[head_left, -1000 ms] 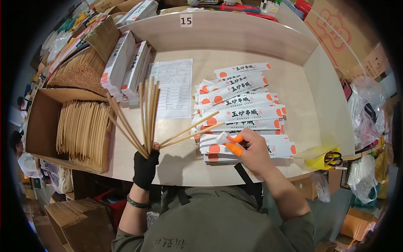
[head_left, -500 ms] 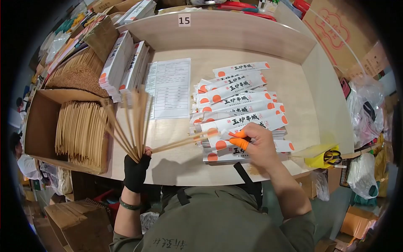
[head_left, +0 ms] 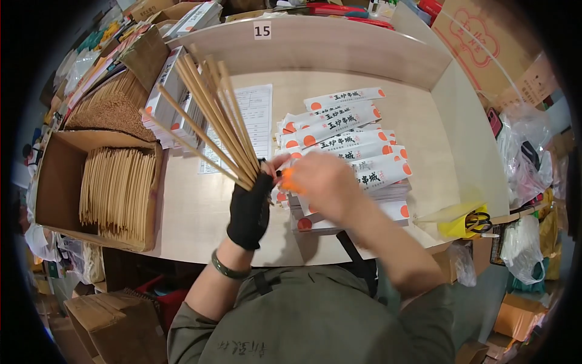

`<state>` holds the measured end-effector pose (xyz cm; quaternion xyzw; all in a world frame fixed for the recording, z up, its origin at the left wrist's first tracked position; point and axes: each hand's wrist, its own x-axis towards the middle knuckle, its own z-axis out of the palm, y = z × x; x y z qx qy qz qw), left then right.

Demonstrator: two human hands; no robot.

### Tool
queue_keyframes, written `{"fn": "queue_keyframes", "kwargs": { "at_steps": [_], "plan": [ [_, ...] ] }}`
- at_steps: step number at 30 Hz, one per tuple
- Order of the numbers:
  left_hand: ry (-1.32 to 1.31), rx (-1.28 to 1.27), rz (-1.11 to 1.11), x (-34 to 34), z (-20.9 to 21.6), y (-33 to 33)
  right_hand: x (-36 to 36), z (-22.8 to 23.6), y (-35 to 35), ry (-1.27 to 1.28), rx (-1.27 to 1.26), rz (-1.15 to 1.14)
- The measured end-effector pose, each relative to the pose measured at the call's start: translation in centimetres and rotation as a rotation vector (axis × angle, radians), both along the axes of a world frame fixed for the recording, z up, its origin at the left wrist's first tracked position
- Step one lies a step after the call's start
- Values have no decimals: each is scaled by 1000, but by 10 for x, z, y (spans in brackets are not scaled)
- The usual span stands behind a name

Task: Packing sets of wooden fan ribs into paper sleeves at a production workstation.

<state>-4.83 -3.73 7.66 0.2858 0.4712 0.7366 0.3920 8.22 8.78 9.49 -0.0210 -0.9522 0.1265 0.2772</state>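
My left hand, in a black fingerless glove, is closed round a fanned bundle of wooden chopsticks that point up and away to the left. Close to its fingertips is my right hand, with orange finger covers. Motion smears this hand, so whether it pinches anything cannot be made out. Under and behind it lies a spread pile of white paper chopstick sleeves with orange dots and dark lettering. The pile's near part is partly covered by my right hand and forearm.
At left, a cardboard box holds many chopsticks, with another chopstick-filled box behind it. Stacks of sleeves stand beside a printed sheet. Raised panels border the table. Scissors sit in a yellow holder at right.
My left hand has moved right and turned, bringing the chopsticks with it. My right hand has moved left from the sleeve pile to meet it. The chopsticks that reached toward the sleeves no longer show there.
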Motion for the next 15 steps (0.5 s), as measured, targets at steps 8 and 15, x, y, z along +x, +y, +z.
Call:
{"fn": "queue_keyframes", "kwargs": {
  "at_steps": [8,15],
  "plan": [
    [189,-730,-146,-25,-55,-21,85,-12,58,-514,-298,-174],
    [43,-788,-128,-15,-46,2,67,-14,67,-89,4,-471]
  ]
}}
